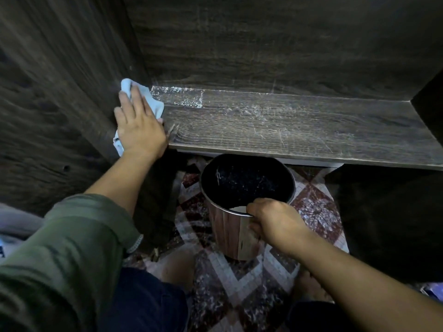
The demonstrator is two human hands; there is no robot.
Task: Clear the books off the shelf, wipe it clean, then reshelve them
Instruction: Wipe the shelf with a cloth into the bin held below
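A dark wooden shelf (287,125) runs across the middle of the view, bare of books, with pale dust streaks and a dusty patch near its back left corner. My left hand (139,125) lies flat with straight fingers on a light blue cloth (153,101), pressing it onto the shelf's left end against the side panel. My right hand (271,221) grips the near rim of a round wood-patterned bin (230,236) standing on the floor just below the shelf's front edge. No books are in view.
The bin's inside is lined with a black bag (244,183). Dark cabinet panels (60,92) wall the shelf on the left, back and right. A patterned red and white carpet (239,283) covers the floor under the bin.
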